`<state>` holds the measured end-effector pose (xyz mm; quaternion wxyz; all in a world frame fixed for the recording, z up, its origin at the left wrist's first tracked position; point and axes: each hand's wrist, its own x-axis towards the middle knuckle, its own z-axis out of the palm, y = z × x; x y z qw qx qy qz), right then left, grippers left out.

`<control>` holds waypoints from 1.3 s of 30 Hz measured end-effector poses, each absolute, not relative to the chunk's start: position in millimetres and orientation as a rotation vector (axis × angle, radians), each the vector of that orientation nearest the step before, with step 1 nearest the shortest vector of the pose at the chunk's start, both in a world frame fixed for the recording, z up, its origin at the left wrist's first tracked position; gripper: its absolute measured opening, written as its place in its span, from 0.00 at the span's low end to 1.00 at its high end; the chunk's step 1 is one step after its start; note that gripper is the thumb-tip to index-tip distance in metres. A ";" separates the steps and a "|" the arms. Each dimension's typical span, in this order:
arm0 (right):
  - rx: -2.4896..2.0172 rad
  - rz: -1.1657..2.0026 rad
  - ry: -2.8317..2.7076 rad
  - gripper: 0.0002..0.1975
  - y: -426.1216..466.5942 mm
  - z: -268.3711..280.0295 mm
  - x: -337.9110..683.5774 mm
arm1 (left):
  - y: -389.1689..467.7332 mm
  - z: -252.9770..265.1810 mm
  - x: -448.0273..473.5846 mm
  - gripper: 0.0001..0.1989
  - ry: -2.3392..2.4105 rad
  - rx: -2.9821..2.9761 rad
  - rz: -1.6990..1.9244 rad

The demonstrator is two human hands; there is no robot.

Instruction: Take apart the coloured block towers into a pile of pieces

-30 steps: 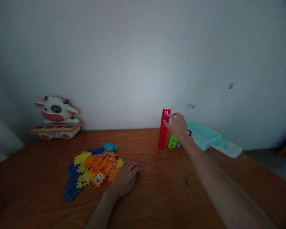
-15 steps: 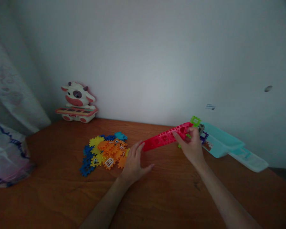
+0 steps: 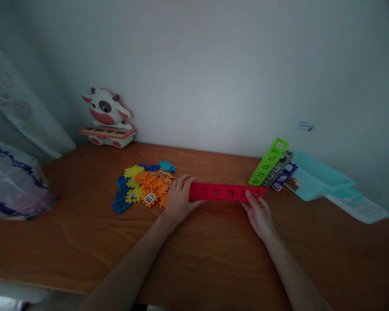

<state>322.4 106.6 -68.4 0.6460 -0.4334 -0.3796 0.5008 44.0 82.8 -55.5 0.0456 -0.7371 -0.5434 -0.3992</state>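
A long red strip of joined plastic tiles (image 3: pixel 225 192) lies flat on the wooden table (image 3: pixel 214 259). My left hand (image 3: pixel 178 201) holds its left end and my right hand (image 3: pixel 258 212) grips its right end. A heap of loose orange, yellow and blue tiles (image 3: pixel 142 188) sits just left of my left hand. Green, grey and purple tile strips (image 3: pixel 272 168) lean against a turquoise lid (image 3: pixel 314 175) beyond my right hand.
A cow-shaped toy keyboard (image 3: pixel 106 119) stands by the wall at the back left. A plastic bag (image 3: pixel 13 183) lies at the table's left edge, with a curtain behind it. The white wall runs along the far side.
The red strip stood upright by the turquoise lid; my right hand tipped it over and brought it down flat, and my left hand took its other end. The view shifted left.
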 end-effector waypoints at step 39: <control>-0.998 -0.175 -1.938 0.17 60.6 -47.3 308.2 | 59.7 -38.6 56.7 0.19 -1.432 -2.584 -1.137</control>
